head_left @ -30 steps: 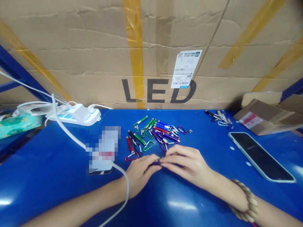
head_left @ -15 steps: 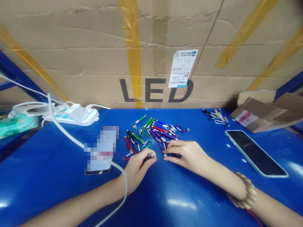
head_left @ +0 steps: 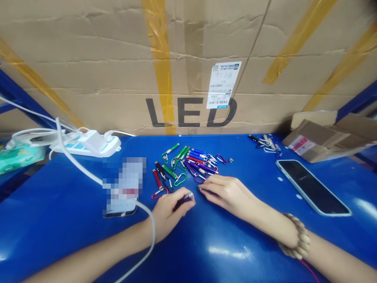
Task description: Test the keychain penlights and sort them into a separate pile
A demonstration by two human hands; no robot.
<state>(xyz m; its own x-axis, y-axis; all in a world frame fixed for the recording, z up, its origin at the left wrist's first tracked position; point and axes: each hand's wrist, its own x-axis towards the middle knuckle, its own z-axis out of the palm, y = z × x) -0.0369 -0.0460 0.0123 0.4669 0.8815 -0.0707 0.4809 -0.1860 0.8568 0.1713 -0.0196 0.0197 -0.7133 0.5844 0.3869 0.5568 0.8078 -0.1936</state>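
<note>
My left hand (head_left: pixel 173 210) is wrapped round a small purple keychain flashlight (head_left: pixel 187 197), its silver end poking up past the thumb and forefinger. Just to the right, my right hand (head_left: pixel 225 193) pinches a tiny silver piece (head_left: pixel 200 187), too small to make out fully, between fingertips and thumb. Beyond both hands lie several mini flashlights with carabiner clips: purple ones (head_left: pixel 203 168) nearest my right hand, a red one (head_left: pixel 157 179) near my left, a black one (head_left: pixel 160 169), green ones (head_left: pixel 169 172) and blue ones (head_left: pixel 198 153). A small silver bit (head_left: pixel 231 160) sits right of the pile.
A phone (head_left: pixel 313 188) lies at the right, another phone (head_left: pixel 120 208) at the left under a white cable (head_left: pixel 151 220). A power strip (head_left: pixel 108 147) stands back left. Back right are an open carton (head_left: pixel 312 137) and more flashlights (head_left: pixel 266 142). A large cardboard box (head_left: pixel 118 78) walls the back.
The fingertips of my right hand have closed and lifted slightly, now with the tiny silver piece in them. My left hand has turned a little, showing more of the purple flashlight. The view shifted slightly.
</note>
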